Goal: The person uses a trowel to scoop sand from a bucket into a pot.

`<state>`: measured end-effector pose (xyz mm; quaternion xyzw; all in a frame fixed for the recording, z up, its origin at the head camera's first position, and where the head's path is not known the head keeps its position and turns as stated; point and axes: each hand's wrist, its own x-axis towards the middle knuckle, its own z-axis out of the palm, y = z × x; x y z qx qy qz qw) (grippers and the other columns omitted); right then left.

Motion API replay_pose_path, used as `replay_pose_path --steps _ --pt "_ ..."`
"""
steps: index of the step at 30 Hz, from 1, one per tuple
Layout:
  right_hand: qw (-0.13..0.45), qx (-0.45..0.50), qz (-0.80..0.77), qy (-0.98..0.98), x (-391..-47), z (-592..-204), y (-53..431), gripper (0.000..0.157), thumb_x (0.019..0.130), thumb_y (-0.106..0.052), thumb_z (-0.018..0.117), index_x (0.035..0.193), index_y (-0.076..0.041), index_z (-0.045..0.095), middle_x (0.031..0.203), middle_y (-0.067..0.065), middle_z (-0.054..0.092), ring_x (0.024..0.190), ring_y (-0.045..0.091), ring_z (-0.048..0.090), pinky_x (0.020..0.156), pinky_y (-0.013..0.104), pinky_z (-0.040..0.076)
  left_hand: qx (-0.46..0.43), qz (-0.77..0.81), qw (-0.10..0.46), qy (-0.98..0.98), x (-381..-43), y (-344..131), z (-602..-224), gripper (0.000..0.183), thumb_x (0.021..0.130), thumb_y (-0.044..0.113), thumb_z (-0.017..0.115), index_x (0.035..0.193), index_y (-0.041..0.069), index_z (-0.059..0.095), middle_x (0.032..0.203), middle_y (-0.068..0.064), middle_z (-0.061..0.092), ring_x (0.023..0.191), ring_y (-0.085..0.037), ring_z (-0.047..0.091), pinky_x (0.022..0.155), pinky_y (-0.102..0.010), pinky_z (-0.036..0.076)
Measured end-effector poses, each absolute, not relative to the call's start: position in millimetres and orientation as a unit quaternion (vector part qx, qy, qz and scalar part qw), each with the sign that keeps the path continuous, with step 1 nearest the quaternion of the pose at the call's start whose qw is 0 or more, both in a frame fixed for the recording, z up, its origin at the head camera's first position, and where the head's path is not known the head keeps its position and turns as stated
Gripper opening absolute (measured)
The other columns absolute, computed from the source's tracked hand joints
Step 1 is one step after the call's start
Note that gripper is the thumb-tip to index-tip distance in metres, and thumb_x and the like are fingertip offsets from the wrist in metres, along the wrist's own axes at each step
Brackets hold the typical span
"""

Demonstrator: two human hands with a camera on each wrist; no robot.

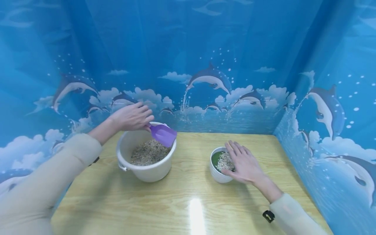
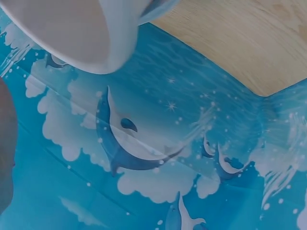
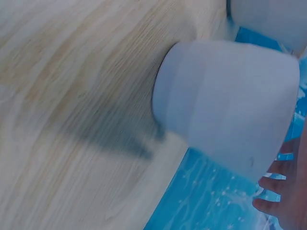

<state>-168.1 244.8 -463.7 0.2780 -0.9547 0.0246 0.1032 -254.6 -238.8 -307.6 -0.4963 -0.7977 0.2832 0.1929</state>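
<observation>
My left hand (image 1: pixel 132 117) grips a small purple scoop (image 1: pixel 164 134) by its handle, above the right part of a white bucket (image 1: pixel 155 172). The scoop's blade tilts down to the right over mixed brown gravel (image 1: pixel 149 152) in the bucket. In the left wrist view, the bucket's rim (image 2: pixel 122 43) shows at the top and a blurred bit of the hand at the left edge. My right hand (image 1: pixel 244 163), fingers extended, is at the right rim of a small white pot (image 1: pixel 218 176). Pale gravel (image 1: pixel 225 162) lies inside on something green; the hand covers part of it.
Both containers stand on a light wood-grain table (image 1: pixel 164 205), the bucket left and the pot right, with a gap between them. A blue curtain (image 1: pixel 188 49) printed with dolphins surrounds the table at the back and sides. A bright light reflection lies near the front.
</observation>
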Motion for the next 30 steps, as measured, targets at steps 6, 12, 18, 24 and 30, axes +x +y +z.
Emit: replay_pose_path --steps 6,12,18,24,30 --pt "0.096 0.29 0.014 -0.952 -171.3 -454.7 222.6 0.109 0.09 -0.074 0.062 0.166 -0.004 0.026 0.171 0.023 0.031 0.156 0.045 0.037 0.124 0.063 0.034 -0.496 0.29 0.197 -0.794 -252.7 -248.8 -306.4 0.044 0.101 0.054 0.062 0.093 0.012 0.05 0.088 -0.005 0.054 0.085 -0.023 0.053 0.076 -0.036 0.048" --pt "0.091 0.304 0.009 -0.948 -174.8 -444.6 200.4 0.111 0.091 -0.08 0.056 0.167 -0.005 0.025 0.172 0.022 0.029 0.157 0.043 0.036 0.125 0.062 0.035 -0.496 0.292 0.193 -0.795 -252.2 -256.9 -307.9 0.046 0.099 0.057 0.062 0.093 0.013 0.051 0.088 -0.005 0.056 0.084 -0.022 0.054 0.076 -0.036 0.05" --pt "0.085 0.321 0.011 -0.943 -178.4 -438.7 178.2 0.112 0.093 -0.087 0.041 0.168 -0.007 0.019 0.175 0.02 0.023 0.159 0.042 0.032 0.126 0.06 0.034 -0.491 0.289 0.179 -0.802 -250.7 -263.7 -313.8 0.047 0.099 0.058 0.062 0.094 0.013 0.053 0.092 -0.006 0.06 0.09 -0.025 0.059 0.081 -0.039 0.053" --pt "0.095 0.334 0.024 -0.937 -181.2 -437.4 157.8 0.117 0.09 -0.095 0.012 0.169 -0.009 0.017 0.175 0.019 0.022 0.16 0.041 0.03 0.127 0.061 0.032 -0.48 0.295 0.162 -0.81 -249.3 -268.2 -320.0 0.045 0.1 0.057 0.061 0.097 0.013 0.054 0.089 -0.004 0.057 0.086 -0.022 0.055 0.078 -0.036 0.05" --pt "0.108 0.341 0.021 -0.933 -184.2 -430.8 138.4 0.124 0.084 -0.097 0.0 0.169 -0.01 0.017 0.175 0.019 0.022 0.159 0.041 0.032 0.126 0.062 0.032 -0.47 0.315 0.148 -0.811 -248.1 -273.3 -323.6 0.045 0.1 0.058 0.06 0.099 0.014 0.054 0.091 -0.005 0.058 0.088 -0.023 0.057 0.08 -0.036 0.051"
